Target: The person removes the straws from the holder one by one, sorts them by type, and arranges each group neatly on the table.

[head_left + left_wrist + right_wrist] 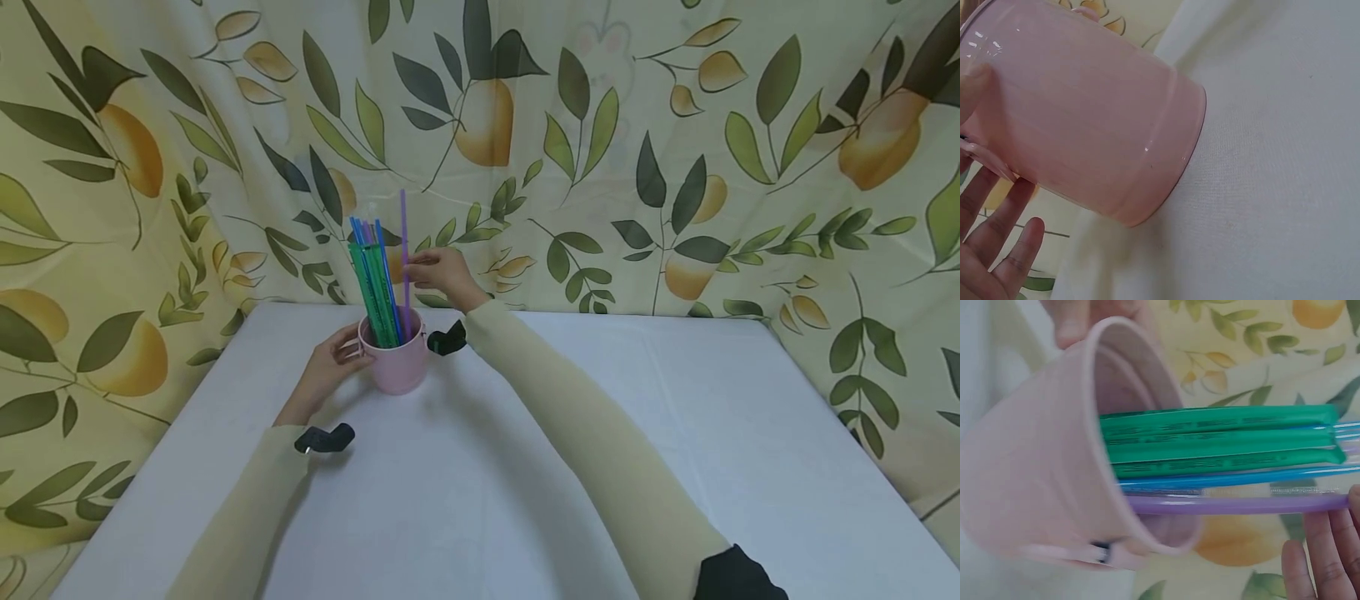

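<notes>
A small pink bucket (pixel 397 371) stands upright at the back left of the table. My left hand (pixel 324 372) holds its left side, with the thumb (pixel 974 87) against the wall near the rim and fingers by the side lug. Inside lean several long green printed wrappers (pixel 1222 440), with blue straws (pixel 1229 479) among them. A purple straw (pixel 404 229) stands at the right of the bunch, its lower end inside the bucket. My right hand (pixel 448 277) pinches this straw above the rim.
A white cloth covers the table (pixel 675 467). Behind it hangs a curtain (pixel 480 208) printed with leaves and fruit, close to the bucket. Dark wrist mounts (pixel 326 438) sit on both sleeves, the right one (pixel 447 338) beside the bucket's rim.
</notes>
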### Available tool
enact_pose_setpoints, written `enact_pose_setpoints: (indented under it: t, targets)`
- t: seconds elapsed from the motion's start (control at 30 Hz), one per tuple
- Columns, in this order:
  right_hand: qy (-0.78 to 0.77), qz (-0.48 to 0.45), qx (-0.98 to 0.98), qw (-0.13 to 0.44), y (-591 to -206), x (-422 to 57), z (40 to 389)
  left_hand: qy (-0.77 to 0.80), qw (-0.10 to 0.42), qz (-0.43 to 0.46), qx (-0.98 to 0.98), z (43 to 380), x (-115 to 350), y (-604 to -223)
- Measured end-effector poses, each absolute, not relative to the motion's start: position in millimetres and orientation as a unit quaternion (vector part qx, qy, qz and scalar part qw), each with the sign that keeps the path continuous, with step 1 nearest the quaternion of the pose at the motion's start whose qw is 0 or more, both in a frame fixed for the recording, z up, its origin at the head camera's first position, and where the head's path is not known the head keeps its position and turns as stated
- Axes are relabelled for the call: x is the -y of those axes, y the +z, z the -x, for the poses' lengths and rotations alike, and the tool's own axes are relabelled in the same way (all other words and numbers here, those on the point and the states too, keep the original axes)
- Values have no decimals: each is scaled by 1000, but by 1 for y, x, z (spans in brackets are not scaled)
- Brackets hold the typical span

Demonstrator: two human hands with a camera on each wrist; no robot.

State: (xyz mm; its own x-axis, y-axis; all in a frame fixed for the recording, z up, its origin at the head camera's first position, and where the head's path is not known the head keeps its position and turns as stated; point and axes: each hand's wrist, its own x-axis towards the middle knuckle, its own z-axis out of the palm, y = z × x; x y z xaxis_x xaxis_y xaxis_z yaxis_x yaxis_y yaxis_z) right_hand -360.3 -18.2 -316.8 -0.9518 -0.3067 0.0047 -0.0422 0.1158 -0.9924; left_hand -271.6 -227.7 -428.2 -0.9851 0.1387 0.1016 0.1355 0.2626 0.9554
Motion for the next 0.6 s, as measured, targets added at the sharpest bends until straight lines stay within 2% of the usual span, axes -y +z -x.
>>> enact_pose_setpoints:
  t: [0.6]
  targets:
    - [-680, 175, -710, 42, -242, -3, 346, 586, 28, -90, -805, 280, 224, -422]
